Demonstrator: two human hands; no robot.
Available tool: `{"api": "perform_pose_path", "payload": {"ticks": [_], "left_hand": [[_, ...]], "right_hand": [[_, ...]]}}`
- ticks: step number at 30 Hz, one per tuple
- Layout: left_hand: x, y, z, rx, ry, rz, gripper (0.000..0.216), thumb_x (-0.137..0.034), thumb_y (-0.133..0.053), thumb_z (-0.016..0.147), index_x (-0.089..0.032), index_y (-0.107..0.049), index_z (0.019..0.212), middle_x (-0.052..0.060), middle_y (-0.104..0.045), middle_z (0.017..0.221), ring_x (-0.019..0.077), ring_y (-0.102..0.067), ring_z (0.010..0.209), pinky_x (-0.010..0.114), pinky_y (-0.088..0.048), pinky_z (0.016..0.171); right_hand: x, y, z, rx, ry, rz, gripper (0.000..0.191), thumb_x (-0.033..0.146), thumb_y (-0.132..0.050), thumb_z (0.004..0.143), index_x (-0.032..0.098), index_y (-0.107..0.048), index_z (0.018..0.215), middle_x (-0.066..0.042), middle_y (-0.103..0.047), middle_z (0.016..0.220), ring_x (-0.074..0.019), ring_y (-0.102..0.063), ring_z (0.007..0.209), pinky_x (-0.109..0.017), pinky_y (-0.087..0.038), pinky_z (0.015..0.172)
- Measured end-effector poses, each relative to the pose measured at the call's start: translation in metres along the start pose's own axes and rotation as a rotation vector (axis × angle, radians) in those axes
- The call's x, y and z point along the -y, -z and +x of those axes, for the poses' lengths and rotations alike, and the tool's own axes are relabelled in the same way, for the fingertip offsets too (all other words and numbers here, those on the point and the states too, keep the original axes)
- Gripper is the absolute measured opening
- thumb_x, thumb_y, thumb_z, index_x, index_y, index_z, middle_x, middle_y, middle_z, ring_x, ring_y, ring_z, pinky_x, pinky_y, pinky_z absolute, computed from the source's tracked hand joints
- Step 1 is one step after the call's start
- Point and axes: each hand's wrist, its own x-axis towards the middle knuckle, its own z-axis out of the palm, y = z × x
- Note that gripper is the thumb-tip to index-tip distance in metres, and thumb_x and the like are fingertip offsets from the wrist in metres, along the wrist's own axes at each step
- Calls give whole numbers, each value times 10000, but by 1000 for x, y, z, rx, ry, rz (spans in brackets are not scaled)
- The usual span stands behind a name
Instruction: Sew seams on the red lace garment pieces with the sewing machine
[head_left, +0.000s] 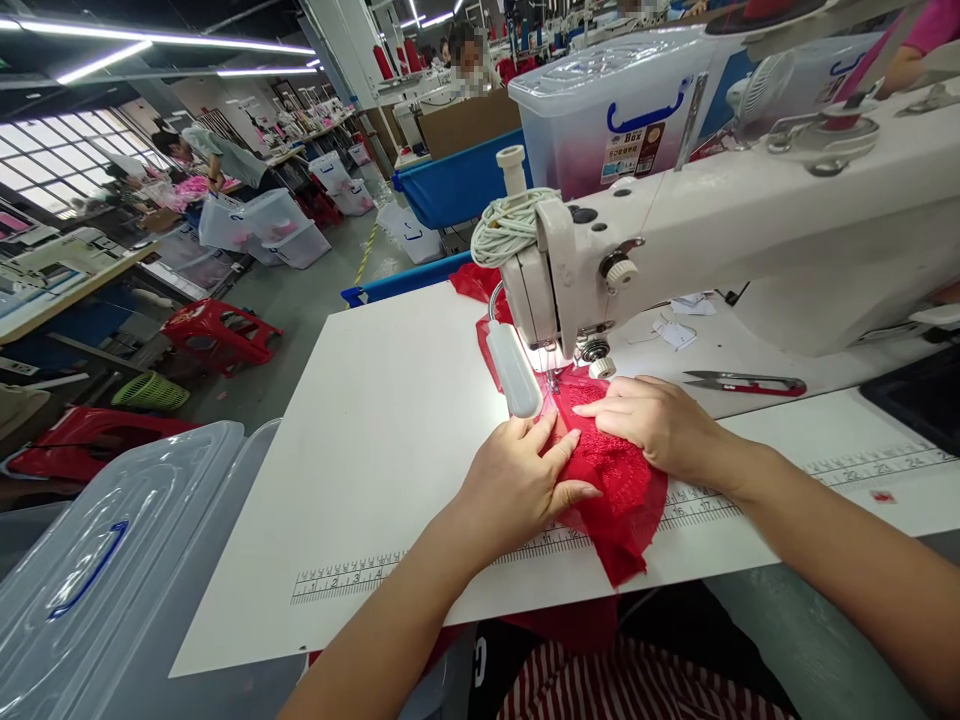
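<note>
A red lace fabric piece (626,485) lies on the white sewing table (375,450), running under the needle of a white sewing machine (720,230). My left hand (517,480) rests on the fabric's near left edge, fingers together and pressed down on it, thumb out to the right. My right hand (656,420) lies flat on the fabric just right of the needle, fingers stretched toward the presser foot. A small white lamp (514,370) hangs from the machine head above my left fingers.
Red-handled thread snips (746,382) lie on the table to the right, near paper scraps (679,332). A clear lidded bin (97,580) stands at my left, another storage box (622,110) behind the machine. Rulers are printed along the table's front edge. Other workers sit at distant stations.
</note>
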Motion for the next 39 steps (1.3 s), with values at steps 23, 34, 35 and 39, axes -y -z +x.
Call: {"api": "perform_pose_path", "payload": {"ticks": [23, 34, 35, 39], "left_hand": [[5, -11, 3, -73, 56, 113, 664, -594, -218, 977, -155, -620, 1271, 180, -589, 1304, 276, -575, 925, 380, -432, 738], [11, -16, 7, -110, 101, 89, 720, -602, -138, 975, -157, -654, 1206, 164, -655, 1115, 271, -538, 899, 381, -425, 736], [11, -16, 7, -123, 98, 81, 736, -607, -126, 972, -147, -655, 1195, 166, -652, 1102, 275, -537, 906, 386, -430, 740], [12, -12, 10, -147, -12, -10, 831, -669, -92, 936, -83, -664, 1078, 176, -627, 1032, 262, -541, 876, 391, -454, 742]], "right_hand": [[-3, -2, 4, 8, -7, 4, 311, 159, -421, 949, 192, -588, 689, -45, -698, 842, -177, -496, 723, -307, -400, 614], [-3, -1, 8, 13, -65, 61, 333, 70, -372, 900, 200, -679, 896, -70, -700, 1114, -198, -573, 841, -341, -470, 709], [-3, 0, 8, 14, -53, 55, 340, 41, -367, 876, 187, -673, 896, -78, -696, 1126, -201, -567, 842, -342, -465, 704], [-1, 5, 5, -8, 10, 32, 466, -54, -365, 789, 166, -627, 1105, -77, -640, 1259, -211, -551, 956, -359, -428, 767]]}}
